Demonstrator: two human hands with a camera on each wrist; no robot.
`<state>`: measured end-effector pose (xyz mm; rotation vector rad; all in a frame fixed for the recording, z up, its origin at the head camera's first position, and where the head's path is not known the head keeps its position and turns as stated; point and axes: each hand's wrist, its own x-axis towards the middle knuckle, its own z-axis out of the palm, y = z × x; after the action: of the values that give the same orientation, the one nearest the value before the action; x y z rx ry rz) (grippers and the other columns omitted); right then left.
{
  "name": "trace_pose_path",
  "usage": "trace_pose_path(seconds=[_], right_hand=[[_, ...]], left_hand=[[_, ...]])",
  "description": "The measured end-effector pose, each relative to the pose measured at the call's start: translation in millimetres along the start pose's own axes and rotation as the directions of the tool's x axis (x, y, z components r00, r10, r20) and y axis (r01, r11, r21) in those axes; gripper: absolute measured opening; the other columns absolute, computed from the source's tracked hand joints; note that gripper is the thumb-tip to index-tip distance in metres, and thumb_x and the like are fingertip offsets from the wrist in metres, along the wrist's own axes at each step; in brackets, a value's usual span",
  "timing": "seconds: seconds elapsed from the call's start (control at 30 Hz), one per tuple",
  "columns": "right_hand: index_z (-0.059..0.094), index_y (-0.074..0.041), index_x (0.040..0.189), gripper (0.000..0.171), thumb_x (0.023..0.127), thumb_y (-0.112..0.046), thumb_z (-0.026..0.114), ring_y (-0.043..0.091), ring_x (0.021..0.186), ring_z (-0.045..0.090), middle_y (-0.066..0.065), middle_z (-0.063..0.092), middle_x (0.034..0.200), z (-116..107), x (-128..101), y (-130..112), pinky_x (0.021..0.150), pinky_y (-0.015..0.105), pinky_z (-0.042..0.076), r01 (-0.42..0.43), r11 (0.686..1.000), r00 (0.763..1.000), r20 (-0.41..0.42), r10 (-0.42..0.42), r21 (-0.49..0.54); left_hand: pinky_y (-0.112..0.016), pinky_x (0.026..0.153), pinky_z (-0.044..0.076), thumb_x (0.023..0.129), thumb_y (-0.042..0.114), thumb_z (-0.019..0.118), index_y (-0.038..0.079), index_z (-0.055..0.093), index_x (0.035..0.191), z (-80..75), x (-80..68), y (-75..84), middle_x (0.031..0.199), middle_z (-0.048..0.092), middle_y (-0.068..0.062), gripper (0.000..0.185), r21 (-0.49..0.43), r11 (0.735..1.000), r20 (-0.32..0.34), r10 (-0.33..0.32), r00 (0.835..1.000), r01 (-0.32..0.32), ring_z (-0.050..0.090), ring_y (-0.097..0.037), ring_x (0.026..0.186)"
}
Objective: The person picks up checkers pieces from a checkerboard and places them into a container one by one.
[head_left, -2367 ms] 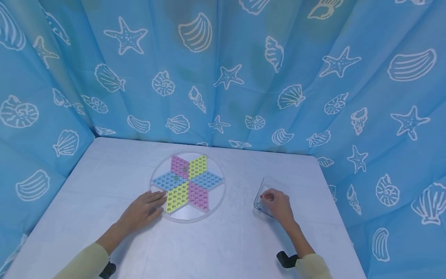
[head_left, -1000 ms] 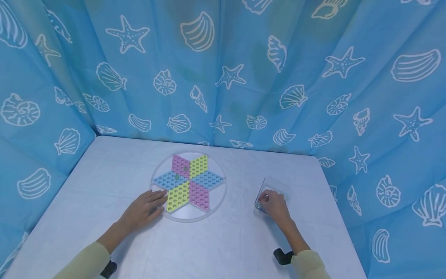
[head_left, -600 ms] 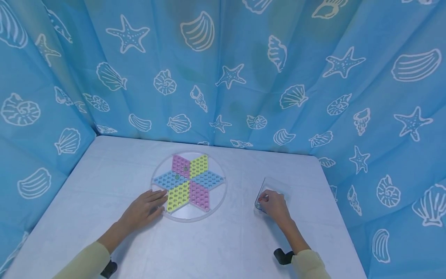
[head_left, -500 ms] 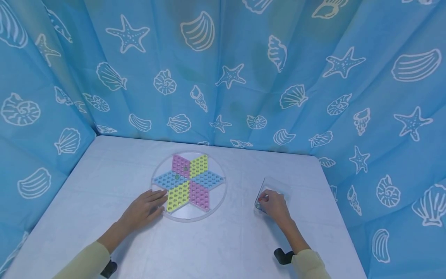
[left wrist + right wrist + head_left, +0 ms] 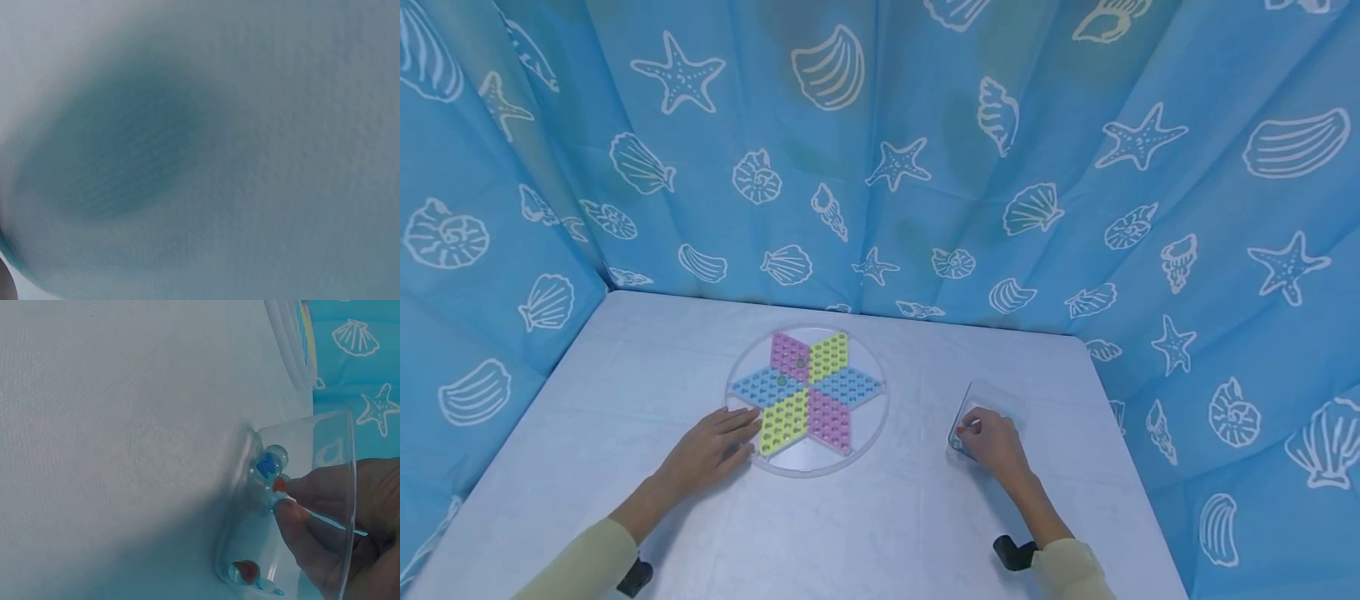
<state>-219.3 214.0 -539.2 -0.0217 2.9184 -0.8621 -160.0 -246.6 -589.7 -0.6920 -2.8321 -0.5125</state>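
Observation:
A round Chinese checkers board (image 5: 863, 437) with a pink, yellow and blue star lies on the table. Two green marbles sit in its holes, one in the blue point (image 5: 782, 381) and one in the pink point (image 5: 801, 363). My left hand (image 5: 707, 450) rests at the board's left rim, fingers extended. To the right, my right hand (image 5: 996, 442) reaches into a clear plastic box (image 5: 973, 396). In the right wrist view its thumb and forefinger pinch a clear marble with an orange core (image 5: 279, 485). A blue-cored marble (image 5: 267, 465) and a red-cored marble (image 5: 245, 572) lie in the box.
A white cloth covers the table (image 5: 850, 542). Behind and at both sides hangs a blue curtain (image 5: 917, 217) with white shells and starfish. The left wrist view is a blurred pale surface with a dark patch.
Since the oldest frame my right hand has dipped slightly lower and left into the box, then shifted slightly back. My left hand and the two marbles on the board stay put.

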Motion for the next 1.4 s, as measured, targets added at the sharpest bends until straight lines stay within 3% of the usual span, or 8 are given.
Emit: trace_pose_path(seconds=[0.33,0.57,0.73,1.13,1.4], right_hand=[[0.07,0.0,0.108,0.018,0.09,-0.005,0.067,0.023,0.078,0.068,0.011,0.071,0.089,-17.9,-2.6,-7.6,0.065,0.035,0.058,0.05,0.999,0.997,-0.06,-0.05,0.011],[0.072,-0.004,0.105,0.015,0.092,-0.006,0.066,0.019,0.074,0.067,0.007,0.073,0.087,-27.6,-11.2,-27.0,0.061,0.031,0.054,0.161,0.986,0.978,-0.143,-0.153,0.045],[0.072,-0.005,0.105,0.013,0.091,-0.007,0.07,0.021,0.078,0.07,0.005,0.073,0.087,-32.0,-20.1,-48.4,0.073,0.036,0.061,0.226,0.969,0.962,-0.176,-0.206,0.099],[0.073,-0.01,0.102,0.011,0.091,-0.01,0.072,0.018,0.087,0.07,0.001,0.074,0.091,-20.4,-27.3,-92.5,0.079,0.036,0.061,0.261,0.946,0.957,-0.179,-0.227,0.194],[0.073,-0.011,0.103,0.012,0.091,-0.009,0.073,0.014,0.089,0.069,-0.001,0.073,0.094,-10.9,-28.7,-119.2,0.08,0.03,0.06,0.341,0.905,0.936,-0.176,-0.304,0.254]], left_hand=[[-0.048,0.116,0.03,0.095,0.029,0.066,0.008,0.063,0.133,-1.0,-0.1,0.8,0.143,0.056,-0.008,0.044,-0.007,1.0,-0.005,-0.006,1.0,0.006,0.049,-0.03,0.133],[-0.048,0.116,0.03,0.095,0.03,0.066,0.008,0.064,0.133,-1.7,-0.6,1.4,0.143,0.056,-0.009,0.044,0.0,1.0,-0.007,-0.006,1.0,0.006,0.05,-0.03,0.133],[-0.047,0.117,0.029,0.096,0.03,0.064,0.008,0.063,0.134,-0.4,-0.1,-0.1,0.144,0.055,-0.008,0.044,0.003,1.0,0.002,-0.01,1.0,0.01,0.049,-0.03,0.133],[-0.047,0.117,0.029,0.095,0.029,0.065,0.009,0.064,0.133,1.1,-0.5,-1.7,0.144,0.055,-0.007,0.043,0.003,1.0,-0.002,-0.008,1.0,0.008,0.049,-0.029,0.133],[-0.047,0.117,0.029,0.096,0.03,0.065,0.009,0.064,0.133,0.8,0.2,-1.6,0.144,0.055,-0.008,0.043,0.009,1.0,0.011,-0.016,1.0,0.015,0.049,-0.029,0.134]])
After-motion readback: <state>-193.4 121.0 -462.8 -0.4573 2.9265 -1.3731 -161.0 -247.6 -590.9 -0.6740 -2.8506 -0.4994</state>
